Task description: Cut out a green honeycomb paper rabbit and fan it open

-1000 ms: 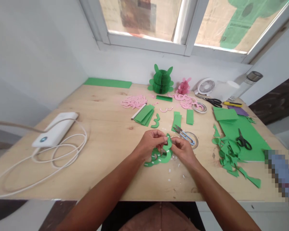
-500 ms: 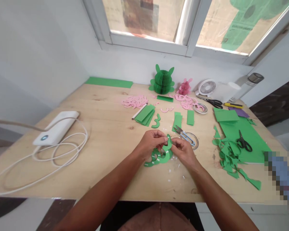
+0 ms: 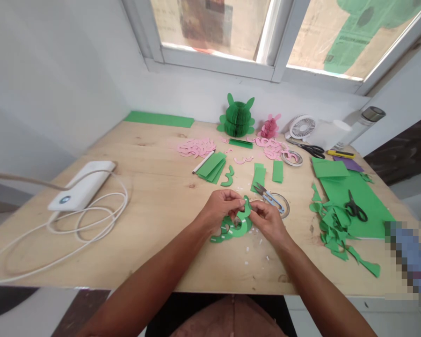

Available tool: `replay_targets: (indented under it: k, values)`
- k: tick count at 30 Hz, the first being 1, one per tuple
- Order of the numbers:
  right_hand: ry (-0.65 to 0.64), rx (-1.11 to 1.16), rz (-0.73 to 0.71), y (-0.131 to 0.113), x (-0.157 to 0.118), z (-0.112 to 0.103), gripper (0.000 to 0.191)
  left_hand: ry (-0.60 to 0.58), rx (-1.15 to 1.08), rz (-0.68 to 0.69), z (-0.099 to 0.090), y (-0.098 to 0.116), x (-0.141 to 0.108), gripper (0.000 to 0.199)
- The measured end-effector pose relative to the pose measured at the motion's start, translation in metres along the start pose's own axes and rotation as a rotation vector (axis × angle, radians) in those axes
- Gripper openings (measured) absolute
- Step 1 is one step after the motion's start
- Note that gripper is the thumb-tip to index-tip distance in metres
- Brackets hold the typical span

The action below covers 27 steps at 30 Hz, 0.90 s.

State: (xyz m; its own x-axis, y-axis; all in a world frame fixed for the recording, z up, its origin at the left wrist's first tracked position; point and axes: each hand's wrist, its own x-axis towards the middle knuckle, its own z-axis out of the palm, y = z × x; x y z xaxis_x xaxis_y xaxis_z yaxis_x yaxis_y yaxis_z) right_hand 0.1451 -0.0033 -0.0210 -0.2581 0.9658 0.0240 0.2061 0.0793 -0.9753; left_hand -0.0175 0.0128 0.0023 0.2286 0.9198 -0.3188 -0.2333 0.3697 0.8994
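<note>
A curved green paper cutout (image 3: 235,229) is pinched by the fingers of the left hand (image 3: 220,209) and right hand (image 3: 268,221), its length lying crosswise on the worktop (image 3: 154,187).

On my feed, a curled green paper cutout (image 3: 239,228) forms a looping, letter-like shape, with small white strips (image 3: 224,238) along its edge (tape, maybe; too small to tell from here). Its upper tip rises between 2 hands, the left hand (image 3: 219,208) and the right hand (image 3: 268,222) pinching it from either side, while the rest lies flat below them.
</note>
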Motion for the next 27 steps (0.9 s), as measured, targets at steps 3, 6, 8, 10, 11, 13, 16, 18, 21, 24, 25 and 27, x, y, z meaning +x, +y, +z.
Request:
replay_targets:
  k: [3,6,8,10,11,13,16,18,21,24,25,27]
  values:
    - [-0.002,-0.011,-0.002,-0.0002,0.0001,-0.0002,0.026,0.002,-0.001,0.004,0.0001,-0.0004,-0.0001,0.017]
    - [-0.003,-0.032,-0.002,-0.0011,0.0000,-0.0003,0.027,-0.003,-0.010,0.001,-0.0001,-0.0009,0.0001,0.016]
    - [0.001,-0.031,0.000,-0.0022,-0.0002,-0.0002,0.028,-0.005,-0.016,-0.004,-0.0002,-0.0012,0.0005,0.017]
    - [0.001,-0.021,0.004,-0.0031,-0.0006,-0.0001,0.028,-0.004,-0.020,-0.008,-0.0004,-0.0016,0.0008,0.018]
    - [-0.001,-0.019,0.004,-0.0033,-0.0007,-0.0002,0.027,-0.003,-0.022,-0.010,-0.0005,-0.0018,0.0010,0.019]
    - [-0.004,-0.024,0.000,-0.0032,-0.0006,-0.0004,0.027,-0.006,-0.025,-0.015,-0.0007,-0.0022,0.0012,0.020]
    - [-0.011,-0.048,-0.014,-0.0021,-0.0001,-0.0011,0.028,-0.007,-0.029,-0.020,-0.0008,-0.0026,0.0012,0.022]
    - [-0.015,-0.060,-0.026,-0.0014,0.0003,-0.0016,0.029,-0.004,-0.029,-0.023,-0.0006,-0.0027,0.0010,0.022]
    - [-0.015,-0.066,-0.030,-0.0010,0.0003,-0.0022,0.028,-0.001,-0.032,-0.026,0.0000,-0.0028,0.0005,0.022]
    - [-0.006,-0.066,-0.012,-0.0007,0.0000,-0.0023,0.025,-0.006,-0.027,-0.023,0.0004,-0.0031,0.0004,0.021]
    - [-0.001,-0.066,-0.009,-0.0005,0.0000,-0.0023,0.025,-0.008,-0.022,-0.020,0.0005,-0.0032,0.0006,0.021]
    - [0.004,-0.068,-0.015,-0.0001,0.0002,-0.0022,0.025,-0.004,-0.005,-0.003,0.0007,-0.0032,0.0010,0.020]
